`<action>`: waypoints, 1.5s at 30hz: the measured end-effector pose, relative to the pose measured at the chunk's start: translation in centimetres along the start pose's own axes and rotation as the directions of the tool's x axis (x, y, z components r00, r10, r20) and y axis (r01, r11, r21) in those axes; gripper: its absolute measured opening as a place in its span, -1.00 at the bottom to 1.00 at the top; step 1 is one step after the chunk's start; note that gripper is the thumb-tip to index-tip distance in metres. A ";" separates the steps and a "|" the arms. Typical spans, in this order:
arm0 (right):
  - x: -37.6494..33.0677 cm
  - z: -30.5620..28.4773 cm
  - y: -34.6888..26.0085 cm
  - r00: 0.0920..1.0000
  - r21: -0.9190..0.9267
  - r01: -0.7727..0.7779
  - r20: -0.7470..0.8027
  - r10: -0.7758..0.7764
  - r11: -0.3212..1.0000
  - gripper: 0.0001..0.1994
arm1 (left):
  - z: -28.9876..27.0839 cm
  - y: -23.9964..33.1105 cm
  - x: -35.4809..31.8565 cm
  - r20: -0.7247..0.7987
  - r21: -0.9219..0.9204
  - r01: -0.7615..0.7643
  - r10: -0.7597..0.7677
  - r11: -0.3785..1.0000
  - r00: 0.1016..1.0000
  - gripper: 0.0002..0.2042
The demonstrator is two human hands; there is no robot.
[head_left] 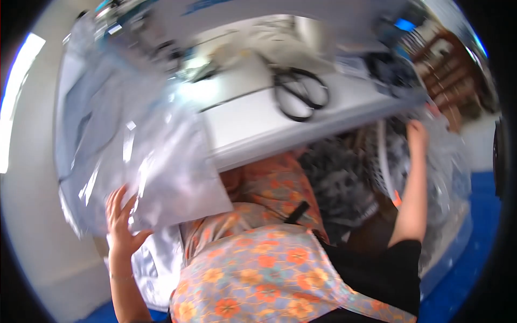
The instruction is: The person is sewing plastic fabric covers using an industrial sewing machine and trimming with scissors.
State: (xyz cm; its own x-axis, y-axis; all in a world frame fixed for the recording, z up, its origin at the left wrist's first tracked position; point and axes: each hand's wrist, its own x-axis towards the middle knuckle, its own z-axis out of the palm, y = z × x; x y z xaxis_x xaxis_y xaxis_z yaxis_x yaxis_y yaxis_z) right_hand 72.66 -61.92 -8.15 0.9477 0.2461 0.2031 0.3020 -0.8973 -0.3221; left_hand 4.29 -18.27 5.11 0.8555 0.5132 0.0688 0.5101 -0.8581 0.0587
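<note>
My left hand point(123, 223) is open, fingers spread, at the lower edge of a clear plastic sheet or bag point(161, 172). Pale grey fabric point(113, 91) shows under the plastic on the left part of the sewing table. Out to the right, my right hand point(416, 133) is closed at the table's right corner, above a white basket point(383, 156) and a large clear plastic bag point(449, 183). What its fingers hold, if anything, is too blurred to make out. Black-handled scissors point(301, 94) lie on the white tabletop point(242, 121), apart from both hands.
A sewing machine point(258, 37) spans the back of the table, its lamp lit. Dark bundled material point(385, 72) sits at the table's right end. Grey scraps point(339, 172) fill the space below, beside my flowered apron point(258, 269). A wooden chair point(449, 70) stands farther right.
</note>
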 end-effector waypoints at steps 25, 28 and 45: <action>-25.0 0.2 -50.2 0.025 0.824 0.558 0.099 -0.995 0.096 -0.70 | -2.7 5.0 18.8 -0.232 -0.443 -0.319 0.237 0.838 0.944 -0.86; -21.6 0.9 -46.2 0.179 0.682 0.719 0.004 -0.984 0.133 -0.63 | -2.6 4.3 17.6 -0.262 -0.478 -0.298 0.190 0.826 0.946 -0.88; -20.2 5.1 -52.0 0.052 0.776 0.622 -0.177 -0.983 -0.107 -0.60 | -2.7 4.3 19.5 -0.285 -0.486 -0.491 0.399 0.724 0.871 -0.87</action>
State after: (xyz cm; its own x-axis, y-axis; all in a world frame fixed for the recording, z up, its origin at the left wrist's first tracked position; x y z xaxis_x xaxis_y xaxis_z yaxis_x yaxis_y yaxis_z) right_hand 38.30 -18.39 -0.22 -0.2654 0.8299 0.4908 0.6372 0.5330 -0.5567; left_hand 22.91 -11.87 9.35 0.9237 0.1087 0.3674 -0.0940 -0.8653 0.4923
